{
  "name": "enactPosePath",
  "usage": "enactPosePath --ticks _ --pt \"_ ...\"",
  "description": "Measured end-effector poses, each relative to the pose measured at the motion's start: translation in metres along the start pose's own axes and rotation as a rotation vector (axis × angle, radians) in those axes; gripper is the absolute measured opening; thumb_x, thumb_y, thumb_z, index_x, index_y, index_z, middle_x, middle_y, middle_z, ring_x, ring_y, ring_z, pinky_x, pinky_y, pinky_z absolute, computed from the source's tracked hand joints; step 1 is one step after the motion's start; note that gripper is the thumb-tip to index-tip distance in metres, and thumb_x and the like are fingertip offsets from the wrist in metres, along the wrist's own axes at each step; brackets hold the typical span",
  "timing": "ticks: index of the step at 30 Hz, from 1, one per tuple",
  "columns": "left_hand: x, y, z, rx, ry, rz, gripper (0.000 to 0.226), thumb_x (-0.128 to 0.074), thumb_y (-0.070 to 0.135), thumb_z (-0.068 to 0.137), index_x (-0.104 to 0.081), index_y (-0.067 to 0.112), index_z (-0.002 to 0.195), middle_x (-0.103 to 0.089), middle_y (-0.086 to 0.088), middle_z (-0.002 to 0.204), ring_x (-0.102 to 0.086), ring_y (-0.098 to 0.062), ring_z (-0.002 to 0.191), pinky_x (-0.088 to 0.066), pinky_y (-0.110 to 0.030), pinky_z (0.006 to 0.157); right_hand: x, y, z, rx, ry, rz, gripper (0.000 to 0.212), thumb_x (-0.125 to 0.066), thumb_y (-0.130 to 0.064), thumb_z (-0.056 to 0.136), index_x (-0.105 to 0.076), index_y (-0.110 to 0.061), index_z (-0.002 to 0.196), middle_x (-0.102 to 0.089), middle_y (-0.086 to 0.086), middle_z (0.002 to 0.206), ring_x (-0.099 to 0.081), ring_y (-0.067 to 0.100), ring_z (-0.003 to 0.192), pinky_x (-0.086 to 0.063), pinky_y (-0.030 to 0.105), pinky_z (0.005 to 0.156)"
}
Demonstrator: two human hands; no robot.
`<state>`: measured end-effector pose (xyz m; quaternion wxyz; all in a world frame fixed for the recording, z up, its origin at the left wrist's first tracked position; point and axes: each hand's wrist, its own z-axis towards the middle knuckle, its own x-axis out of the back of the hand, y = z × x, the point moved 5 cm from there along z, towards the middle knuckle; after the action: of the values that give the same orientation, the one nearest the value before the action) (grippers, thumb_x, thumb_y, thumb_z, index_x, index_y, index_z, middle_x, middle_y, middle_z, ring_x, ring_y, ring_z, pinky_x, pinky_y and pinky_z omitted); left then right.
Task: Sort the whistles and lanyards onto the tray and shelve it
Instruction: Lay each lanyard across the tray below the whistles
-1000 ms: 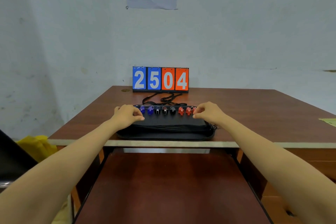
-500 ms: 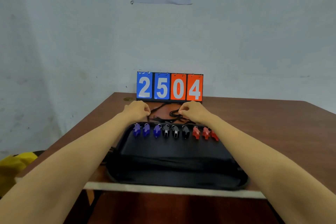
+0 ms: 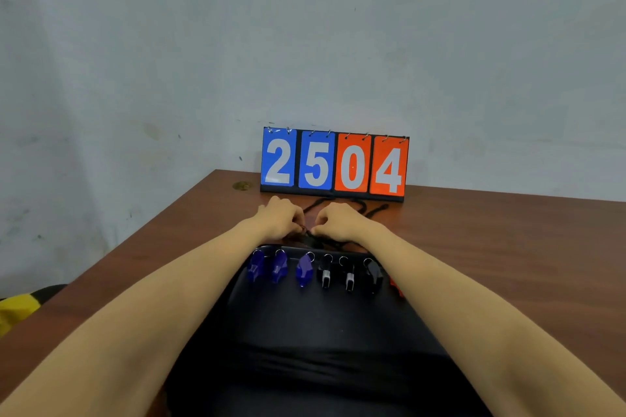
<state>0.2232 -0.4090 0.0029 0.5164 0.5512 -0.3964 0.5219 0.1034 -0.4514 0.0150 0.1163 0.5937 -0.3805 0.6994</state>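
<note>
Both the left hand [image 3: 280, 217] and right hand [image 3: 338, 221] are pinching tangled black lanyards [image 3: 316, 240] beyond the whistle-lined black tray [image 3: 315, 332] on the wooden surface [image 3: 508, 247].

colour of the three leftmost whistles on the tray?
Translucent blue plastic whistles, on the black tray; head view.

Three blue whistles [image 3: 279, 267] and three black whistles [image 3: 349, 274] are lined up in a row along the far edge of a black tray [image 3: 315, 332]. Red whistles [image 3: 394, 284] are mostly hidden. Black lanyards [image 3: 352, 210] are bunched just behind the tray.
</note>
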Motion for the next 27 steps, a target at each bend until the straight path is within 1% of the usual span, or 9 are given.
enactPosePath --ticks 3,9,13,16,19,21,23,25,27 --pt "0.008 0.001 0.0 0.002 0.145 -0.05 0.016 -0.058 0.031 0.089 -0.068 0.02 0.097 -0.063 -0.001 0.106 -0.052 -0.021 0.105 -0.044 -0.04 0.092 -0.001 0.002 0.002 0.005 0.036 0.052 0.031 -0.059 -0.029 0.09 -0.07 -0.002 0.097 -0.067 0.01 0.091 -0.054 0.015 0.077 -0.042 0.021 0.062" --pt "0.047 0.01 -0.014 -0.066 0.414 -0.147 0.014 -0.058 0.028 0.088 -0.069 0.02 0.089 -0.066 0.002 0.094 -0.056 -0.019 0.094 -0.047 -0.041 0.088 0.024 -0.003 -0.009 0.052 0.187 0.282 0.024 -0.064 -0.026 0.087 -0.071 -0.008 0.102 -0.067 0.005 0.107 -0.054 0.011 0.089 -0.04 0.023 0.077" --pt "0.067 0.028 -0.028 -0.127 0.495 -0.154 0.015 -0.057 0.028 0.09 -0.069 0.02 0.094 -0.064 0.001 0.104 -0.052 -0.019 0.102 -0.041 -0.037 0.093 0.042 -0.008 -0.022 0.068 0.223 0.437 0.025 -0.064 -0.025 0.087 -0.069 -0.01 0.106 -0.064 0.001 0.102 -0.052 0.01 0.093 -0.037 0.023 0.08" --pt "0.076 0.035 -0.034 -0.117 0.528 -0.184 0.012 -0.058 0.026 0.09 -0.068 0.021 0.092 -0.064 0.001 0.105 -0.053 -0.018 0.106 -0.041 -0.037 0.096 0.051 -0.012 -0.03 0.049 0.215 0.496 0.023 -0.063 -0.025 0.088 -0.07 -0.01 0.103 -0.063 -0.004 0.092 -0.054 0.008 0.087 -0.039 0.017 0.07" --pt "0.079 0.041 -0.036 -0.065 0.503 -0.408 0.026 -0.054 0.02 0.093 -0.058 0.017 0.118 -0.061 -0.003 0.116 -0.053 -0.019 0.111 -0.042 -0.03 0.096 0.062 -0.011 -0.04 0.031 0.275 0.568 0.018 -0.06 -0.022 0.089 -0.068 -0.009 0.098 -0.063 -0.001 0.09 -0.055 0.011 0.083 -0.041 0.017 0.066" --pt "0.075 0.049 -0.04 0.01 0.363 -0.668 0.039 -0.05 0.024 0.096 -0.045 0.015 0.133 -0.057 -0.005 0.127 -0.051 -0.019 0.12 -0.037 -0.025 0.094 0.072 -0.011 -0.048 0.032 0.331 0.609 0.012 -0.059 -0.019 0.088 -0.067 -0.011 0.092 -0.063 -0.001 0.084 -0.055 0.012 0.08 -0.041 0.019 0.065" --pt "0.067 0.06 -0.042 0.008 0.187 -0.787 0.045 -0.047 0.034 0.096 -0.041 0.015 0.137 -0.056 -0.007 0.132 -0.048 -0.02 0.126 -0.033 -0.025 0.098 0.08 -0.011 -0.055 0.023 0.373 0.64 0.006 -0.059 -0.016 0.086 -0.065 -0.014 0.086 -0.062 -0.003 0.083 -0.055 0.011 0.079 -0.041 0.019 0.065" --pt "0.062 0.069 -0.047 -0.044 0.101 -0.85 0.047 -0.049 0.038 0.094 -0.045 0.015 0.135 -0.064 -0.003 0.122 -0.051 -0.016 0.122 -0.032 -0.03 0.106 0.087 -0.009 -0.062 0.013 0.405 0.666 0.006 -0.06 -0.014 0.083 -0.062 -0.018 0.08 -0.063 -0.002 0.087 -0.055 0.01 0.077 -0.042 0.021 0.068" --pt "0.062 0.074 -0.051 -0.102 0.112 -0.851 0.037 -0.051 0.035 0.093 -0.059 0.01 0.12 -0.068 0.002 0.096 -0.057 -0.012 0.103 -0.037 -0.032 0.103 0.092 -0.006 -0.07 0.005 0.421 0.686 0.008 -0.061 -0.014 0.083 -0.061 -0.02 0.079 -0.064 -0.001 0.084 -0.055 0.01 0.074 -0.041 0.022 0.068"
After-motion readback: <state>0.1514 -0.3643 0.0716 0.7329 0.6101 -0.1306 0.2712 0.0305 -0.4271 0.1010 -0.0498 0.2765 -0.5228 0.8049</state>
